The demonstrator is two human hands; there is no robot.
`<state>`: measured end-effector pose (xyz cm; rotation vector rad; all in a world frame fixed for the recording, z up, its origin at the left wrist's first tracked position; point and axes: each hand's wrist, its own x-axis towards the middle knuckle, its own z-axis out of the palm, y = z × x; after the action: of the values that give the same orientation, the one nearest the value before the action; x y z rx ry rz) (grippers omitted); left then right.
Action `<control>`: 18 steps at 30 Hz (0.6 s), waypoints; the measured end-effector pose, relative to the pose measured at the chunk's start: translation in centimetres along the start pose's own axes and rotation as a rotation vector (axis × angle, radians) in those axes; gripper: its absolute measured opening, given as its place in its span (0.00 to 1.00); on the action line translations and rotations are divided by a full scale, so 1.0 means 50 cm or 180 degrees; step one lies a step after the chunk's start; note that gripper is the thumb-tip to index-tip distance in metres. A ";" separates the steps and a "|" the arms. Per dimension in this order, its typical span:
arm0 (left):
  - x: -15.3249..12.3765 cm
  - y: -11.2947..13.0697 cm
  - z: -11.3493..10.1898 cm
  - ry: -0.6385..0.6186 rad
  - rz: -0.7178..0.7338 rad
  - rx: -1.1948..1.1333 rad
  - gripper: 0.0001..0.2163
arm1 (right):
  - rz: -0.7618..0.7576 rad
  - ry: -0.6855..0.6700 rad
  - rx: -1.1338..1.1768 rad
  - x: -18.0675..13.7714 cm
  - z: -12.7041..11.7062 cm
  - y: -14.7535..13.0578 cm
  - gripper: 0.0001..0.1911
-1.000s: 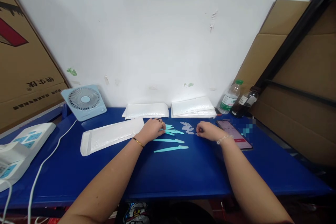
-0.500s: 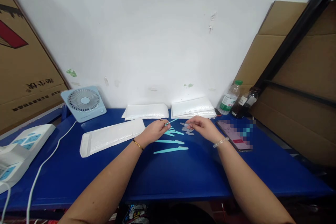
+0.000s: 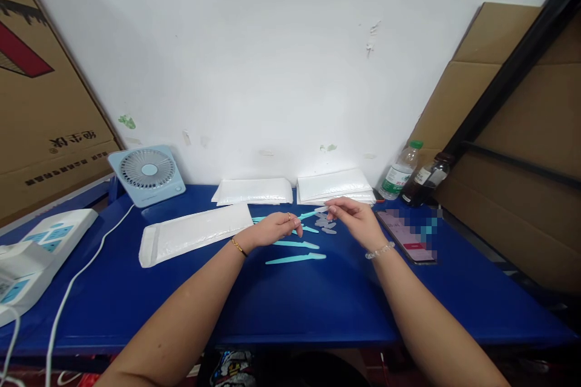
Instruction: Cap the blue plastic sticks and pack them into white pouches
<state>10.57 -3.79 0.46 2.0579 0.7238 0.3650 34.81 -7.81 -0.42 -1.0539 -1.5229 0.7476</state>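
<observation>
My left hand (image 3: pixel 275 228) is closed on a teal eyebrow razor (image 3: pixel 308 215), its blade end pointing right. Between the pinched fingers of my right hand (image 3: pixel 356 221) is a small translucent blade cap (image 3: pixel 320 210), close to the tip of that razor; whether the two touch I cannot tell. Several loose caps (image 3: pixel 328 231) lie in a small pile just below the right fingertips. On the blue table, a teal razor (image 3: pixel 297 259) lies nearest me, with another razor (image 3: pixel 299 245) behind it. More razors are partly hidden under my left hand.
A white padded mailer (image 3: pixel 195 234) lies left of my hands. Mailer stacks (image 3: pixel 254 191) (image 3: pixel 333 185) rest along the wall. A fan (image 3: pixel 149 175) and a power strip (image 3: pixel 45 254) are at left. A phone (image 3: pixel 403 236), a water bottle (image 3: pixel 400 172) and a dark bottle (image 3: pixel 424 181) stand right.
My right hand has lifted a cap from the pile and brought it to the razor's end. The razor in my left hand has shifted right and lower.
</observation>
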 end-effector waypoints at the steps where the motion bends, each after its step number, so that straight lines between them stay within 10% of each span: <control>1: 0.001 -0.001 0.000 -0.0006 0.0001 0.0005 0.24 | 0.0011 -0.0024 -0.0015 -0.001 0.003 -0.001 0.14; 18: 0.009 -0.058 -0.005 0.0556 0.0240 0.2144 0.10 | 0.0505 -0.1128 -0.1569 -0.002 -0.009 0.039 0.11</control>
<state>9.76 -2.12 -1.79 2.7156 0.9698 0.3799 35.71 -7.11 -2.10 -1.4770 -2.0087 0.7098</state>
